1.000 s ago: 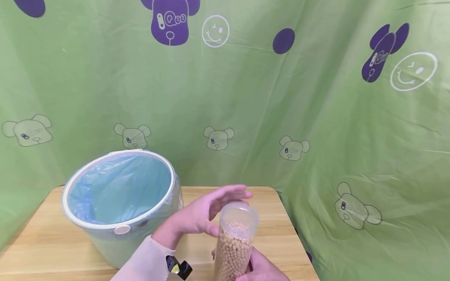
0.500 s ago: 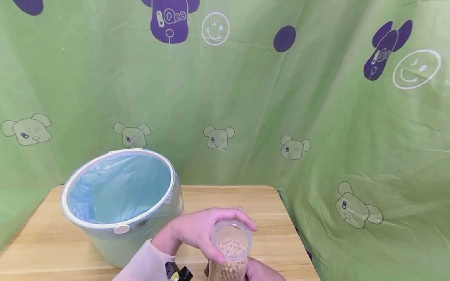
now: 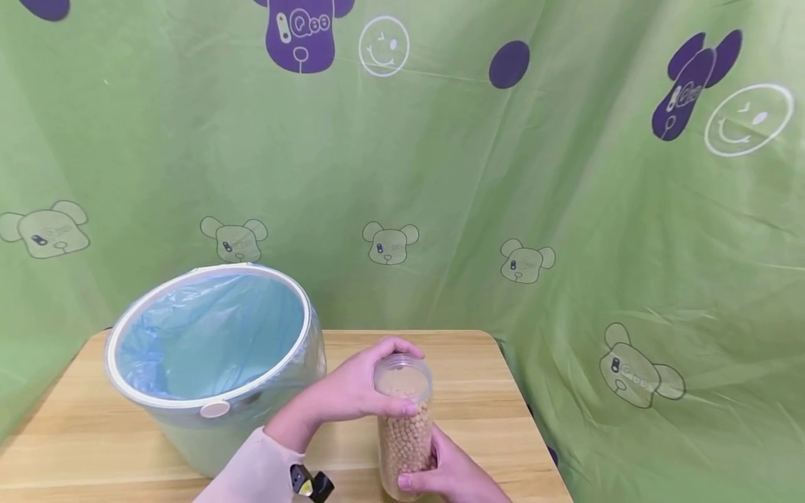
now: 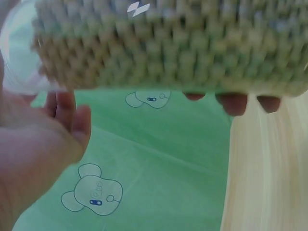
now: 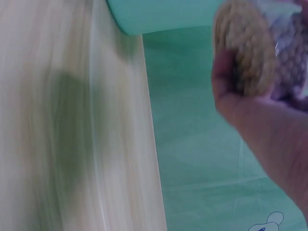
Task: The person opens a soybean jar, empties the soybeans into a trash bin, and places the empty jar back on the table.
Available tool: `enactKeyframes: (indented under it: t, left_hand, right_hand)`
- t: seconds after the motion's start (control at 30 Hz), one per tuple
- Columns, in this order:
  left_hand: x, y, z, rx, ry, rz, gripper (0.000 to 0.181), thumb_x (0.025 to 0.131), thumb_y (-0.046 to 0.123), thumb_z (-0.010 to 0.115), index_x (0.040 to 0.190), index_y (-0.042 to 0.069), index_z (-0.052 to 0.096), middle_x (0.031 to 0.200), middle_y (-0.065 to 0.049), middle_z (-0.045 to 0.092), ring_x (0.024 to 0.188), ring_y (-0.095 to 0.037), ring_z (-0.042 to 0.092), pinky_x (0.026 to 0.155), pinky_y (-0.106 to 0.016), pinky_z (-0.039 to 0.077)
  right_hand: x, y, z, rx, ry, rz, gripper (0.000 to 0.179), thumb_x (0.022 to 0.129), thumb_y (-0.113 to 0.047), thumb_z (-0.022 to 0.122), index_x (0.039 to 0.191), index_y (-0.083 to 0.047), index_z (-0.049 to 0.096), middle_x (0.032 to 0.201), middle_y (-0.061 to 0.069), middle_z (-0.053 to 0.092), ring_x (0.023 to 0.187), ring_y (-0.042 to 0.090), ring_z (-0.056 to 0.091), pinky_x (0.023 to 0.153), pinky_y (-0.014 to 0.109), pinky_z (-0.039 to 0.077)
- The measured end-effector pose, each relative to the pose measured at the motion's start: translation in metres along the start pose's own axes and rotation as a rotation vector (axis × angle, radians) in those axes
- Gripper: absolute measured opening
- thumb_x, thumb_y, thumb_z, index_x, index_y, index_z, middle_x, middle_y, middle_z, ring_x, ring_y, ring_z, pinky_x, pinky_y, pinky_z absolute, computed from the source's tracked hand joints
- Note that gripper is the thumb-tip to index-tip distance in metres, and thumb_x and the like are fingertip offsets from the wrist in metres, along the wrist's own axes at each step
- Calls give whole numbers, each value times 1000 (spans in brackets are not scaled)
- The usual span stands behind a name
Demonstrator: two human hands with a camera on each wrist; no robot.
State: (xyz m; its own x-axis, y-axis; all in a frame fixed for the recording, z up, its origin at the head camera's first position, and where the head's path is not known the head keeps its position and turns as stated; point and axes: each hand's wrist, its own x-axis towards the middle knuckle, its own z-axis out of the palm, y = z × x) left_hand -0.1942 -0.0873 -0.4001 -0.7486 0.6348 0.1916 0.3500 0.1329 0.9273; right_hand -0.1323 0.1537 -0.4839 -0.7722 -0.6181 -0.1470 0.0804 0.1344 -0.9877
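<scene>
A tall clear plastic jar (image 3: 402, 440), nearly full of small round beige pellets, is held up in front of me, slightly tilted. My left hand (image 3: 349, 395) grips it around the top, thumb across the near side and fingers behind the rim. Low on the jar, my right hand (image 3: 453, 471) grips from the right with the thumb in front. The left wrist view shows the jar lying across the picture, with my right fingertips (image 4: 232, 103) showing past its edge. In the right wrist view the pellet-filled base (image 5: 245, 43) faces the camera, raised off the table.
On the left of the wooden table (image 3: 472, 391) stands a pale green bin (image 3: 207, 436) with a white rim and a blue plastic liner. A green printed curtain (image 3: 440, 154) hangs behind and to the right. A small black device (image 3: 311, 483) sits at the left wrist.
My left hand has come from beside the jar, fingers spread, to a grip around its top. The jar dipped, then rose and shifted slightly left. My right hand has kept its hold.
</scene>
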Motion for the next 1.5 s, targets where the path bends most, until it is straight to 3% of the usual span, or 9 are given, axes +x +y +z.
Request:
enactKeyframes:
  t: [0.13,0.3,0.5,0.6,0.7,0.8,0.9,1.23,1.5]
  left_hand:
    - [2,-5,4,61,121,-59,74,84,39,92,147,26,56,143,-8,64,125,-26,66,104,-50,61]
    - [4,-6,9,95,262,-86,75,84,45,92,148,22,57,148,-4,59,138,-34,59,112,-66,53]
    - [6,-6,13,129,457,-158,73,96,54,78,154,19,54,150,-8,58,139,-34,56,111,-65,53]
    - [6,-10,13,188,555,-213,71,101,57,70,157,16,54,151,-11,59,141,-34,52,114,-65,50]
    - [4,-19,15,264,603,-272,71,103,57,67,157,13,55,151,-12,62,139,-34,49,113,-64,48]
    - [0,-32,21,361,583,-315,72,104,55,65,158,9,52,148,-13,66,131,-31,50,106,-57,52]
    - [-5,-46,30,485,538,-316,77,102,52,67,160,5,49,142,-15,68,123,-29,52,101,-51,54]
    - [-33,-95,59,698,376,-310,83,89,38,80,157,-1,51,147,-23,64,127,-38,56,117,-63,44]
    - [-58,-140,73,905,342,-303,72,81,35,90,137,-3,66,133,-22,69,127,-41,62,116,-63,48]
  right_hand:
    - [4,3,5,-17,148,31,101,95,-19,83,170,-3,18,162,27,45,139,31,59,111,29,55]
    - [8,10,7,-27,262,30,106,92,-16,85,171,-5,16,163,29,45,140,36,58,115,40,55]
    - [9,19,8,-62,447,54,106,88,-13,87,169,-1,19,157,31,51,136,38,62,113,50,57]
    - [10,23,6,-18,533,58,104,88,-9,86,169,-2,21,156,31,52,133,36,63,112,52,58]
    - [9,26,3,32,591,45,101,87,-5,84,168,-3,24,154,31,53,130,34,64,110,48,59]
    - [7,26,-1,39,628,31,98,87,-4,84,167,-4,26,153,31,54,129,34,65,107,42,59]
    - [5,26,-4,24,652,21,97,88,-6,84,166,-2,26,152,31,54,129,34,65,105,37,57]
    - [0,26,-6,43,662,13,94,90,-8,82,165,-1,26,155,31,50,134,35,61,106,36,55]
    - [-3,23,-4,35,671,24,96,90,-7,82,166,-1,24,156,33,48,135,38,60,110,41,57]
